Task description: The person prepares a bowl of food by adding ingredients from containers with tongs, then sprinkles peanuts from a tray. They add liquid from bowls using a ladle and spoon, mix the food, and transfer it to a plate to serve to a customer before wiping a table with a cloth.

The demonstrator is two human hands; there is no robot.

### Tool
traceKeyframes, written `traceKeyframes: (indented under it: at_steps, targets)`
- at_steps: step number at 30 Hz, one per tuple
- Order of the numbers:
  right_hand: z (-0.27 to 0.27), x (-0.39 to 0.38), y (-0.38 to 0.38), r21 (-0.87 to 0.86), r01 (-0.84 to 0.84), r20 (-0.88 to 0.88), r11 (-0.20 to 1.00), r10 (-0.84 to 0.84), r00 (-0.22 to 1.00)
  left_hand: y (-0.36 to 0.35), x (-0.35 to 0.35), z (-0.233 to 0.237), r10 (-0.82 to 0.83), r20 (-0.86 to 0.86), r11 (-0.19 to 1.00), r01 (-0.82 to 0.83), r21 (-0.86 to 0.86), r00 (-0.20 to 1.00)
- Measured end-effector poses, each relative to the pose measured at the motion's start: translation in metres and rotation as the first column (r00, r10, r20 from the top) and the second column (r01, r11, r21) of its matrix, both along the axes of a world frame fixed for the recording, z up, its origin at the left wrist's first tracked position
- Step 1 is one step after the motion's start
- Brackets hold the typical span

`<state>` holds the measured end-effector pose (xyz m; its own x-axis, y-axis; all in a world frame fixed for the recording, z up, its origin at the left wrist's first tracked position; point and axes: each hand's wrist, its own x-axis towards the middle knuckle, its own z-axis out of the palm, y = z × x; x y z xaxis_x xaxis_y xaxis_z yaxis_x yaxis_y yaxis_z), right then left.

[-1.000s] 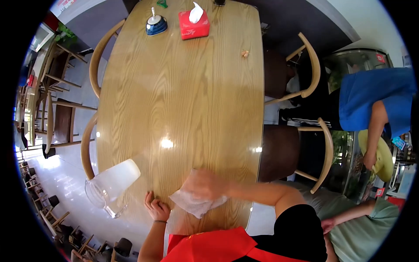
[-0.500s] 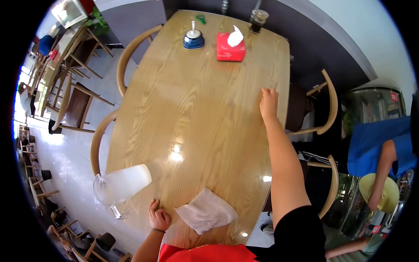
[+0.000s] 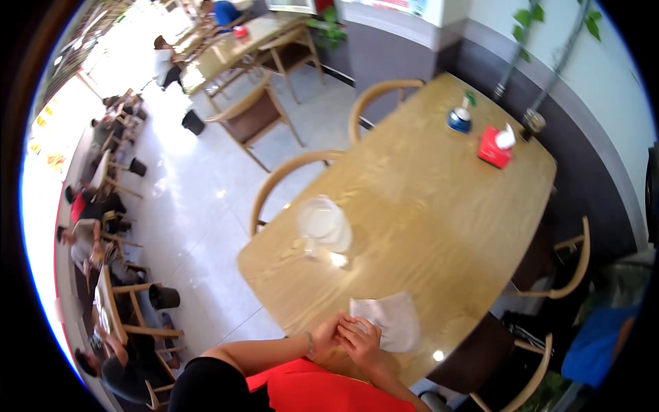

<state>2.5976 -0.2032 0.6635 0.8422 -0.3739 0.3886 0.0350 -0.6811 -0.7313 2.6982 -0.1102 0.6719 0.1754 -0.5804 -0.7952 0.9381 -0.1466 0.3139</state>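
My left hand (image 3: 324,336), with a band at its wrist, meets my right hand (image 3: 360,338) at the near table edge. The right hand's fingers are bent against the left hand, whose fingers are mostly hidden. Anything between them is too small to make out. Just beyond the right hand, a pale cloth (image 3: 395,321) lies on the wooden table (image 3: 405,226). A translucent pitcher (image 3: 326,225) stands near the table's left side. At the far end are a blue pot (image 3: 459,120), a red tissue box (image 3: 495,147) and a dark jar (image 3: 532,125).
Wooden chairs (image 3: 292,172) line the table's left side, and more (image 3: 580,264) stand on the right. Beyond the far end rises a grey-and-white wall (image 3: 583,137). Several seated people and other tables are at the left. A blue-clothed person (image 3: 594,347) is at lower right.
The view has swung left. My right hand has come back from the table's right side to my left hand, and both now touch in front of my body.
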Motion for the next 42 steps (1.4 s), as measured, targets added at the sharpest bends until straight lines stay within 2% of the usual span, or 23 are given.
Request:
traceKeyframes:
  at_steps: [4,6,8,9,11,12,14,16,18,21,22,23,24,25,26,27,30,31,32,33,37,40,42]
  targets:
    - [0.013,0.005,0.012,-0.1,-0.092,-0.059,0.991,0.086,0.995,0.043,0.014,-0.022,-0.061,-0.102,0.992,0.049,-0.118,0.993]
    - [-0.012,-0.003,0.001,-0.013,0.02,0.002,1.0,-0.02,1.0,0.053,0.029,-0.004,-0.119,0.058,0.993,0.12,-0.007,0.991]
    - [-0.028,-0.011,-0.013,-0.26,0.195,-0.267,0.946,-0.264,0.927,0.076,0.045,0.018,-0.805,0.101,0.587,0.809,0.001,0.584]
    - [-0.036,-0.012,-0.018,-0.26,0.163,-0.261,0.952,-0.232,0.937,0.088,0.042,0.022,-0.784,0.105,0.616,0.788,0.005,0.612]
    - [-0.051,-0.013,-0.027,-0.431,0.134,-0.384,0.892,-0.316,0.867,0.107,0.033,0.021,-0.968,-0.042,0.249,0.936,-0.25,0.247]
    - [-0.057,-0.011,-0.032,-0.435,0.124,-0.386,0.892,-0.309,0.869,0.115,0.025,0.017,-0.966,-0.039,0.257,0.933,-0.254,0.256]
    - [-0.065,-0.007,-0.042,-0.431,0.1,-0.397,0.897,-0.288,0.872,0.133,0.008,0.006,-0.842,0.427,0.193,0.924,-0.33,0.329]
    - [-0.059,-0.001,-0.08,-0.426,-0.005,-0.431,0.905,-0.198,0.88,0.151,0.003,0.005,-0.711,0.606,0.138,0.916,-0.376,0.356]
    - [-0.091,-0.005,-0.143,-0.441,0.212,-0.414,0.872,-0.407,0.814,0.162,-0.003,0.001,-0.702,0.698,0.111,0.99,-0.085,0.139]
    - [-0.108,0.003,-0.245,-0.605,0.533,-0.245,0.591,-0.775,0.582,0.184,-0.009,-0.008,-0.641,0.731,0.004,0.951,0.309,-0.235]
    - [-0.117,0.006,-0.267,-0.656,0.566,-0.223,0.5,-0.844,0.488,0.199,-0.014,-0.01,-0.629,0.744,-0.045,0.966,0.255,-0.226]
    - [-0.114,0.018,-0.274,-0.637,0.585,-0.289,0.502,-0.859,0.422,0.22,-0.014,-0.011,-0.502,0.821,0.117,0.919,0.376,-0.272]
    - [-0.12,0.025,-0.265,-0.728,0.581,-0.109,0.364,-0.898,0.426,0.232,-0.015,-0.007,-0.375,0.867,0.296,0.844,0.448,-0.329]
    - [-0.112,0.035,-0.24,-0.715,0.612,-0.102,0.339,-0.916,0.388,0.229,-0.02,0.01,-0.374,0.875,0.247,0.876,0.413,-0.307]
    - [-0.109,0.041,-0.213,-0.706,0.617,-0.063,0.348,-0.898,0.436,0.216,-0.021,0.038,-0.733,0.608,0.529,0.818,0.227,0.305]
    - [-0.093,0.051,-0.178,-0.634,0.582,-0.181,0.51,-0.829,0.529,0.204,-0.02,0.052,-0.622,0.044,0.76,0.589,0.274,0.782]
    - [-0.058,0.067,-0.037,-0.079,0.256,-0.579,0.963,-0.253,0.775,0.201,-0.038,0.056,-0.633,0.257,0.748,0.492,0.446,0.73]
    - [-0.044,0.065,0.015,-0.156,0.102,-0.408,0.983,-0.158,0.899,0.196,-0.035,0.061,-0.65,0.249,0.736,0.513,0.441,0.718]
    - [-0.061,0.05,0.095,-0.016,-0.221,-0.247,0.975,0.21,0.946,0.193,-0.027,0.068,-0.73,0.262,0.671,0.588,0.451,0.631]
    - [-0.054,0.047,0.119,-0.127,-0.321,-0.297,0.939,0.273,0.915,0.19,-0.021,0.072,-0.789,0.283,0.61,0.638,0.469,0.546]
    - [-0.062,0.046,0.1,-0.094,-0.417,-0.205,0.904,0.393,0.897,0.191,-0.014,0.067,-0.859,0.373,0.502,0.718,0.482,0.35]
    - [-0.031,0.017,0.034,-0.241,0.204,-0.045,0.949,-0.221,0.974,0.225,-0.004,0.042,-0.724,0.512,0.663,0.671,0.332,0.462]
    - [-0.039,-0.047,0.008,-0.248,0.767,-0.345,0.592,-0.794,0.501,0.228,0.032,0.057,-0.807,0.488,0.537,0.756,0.373,0.332]
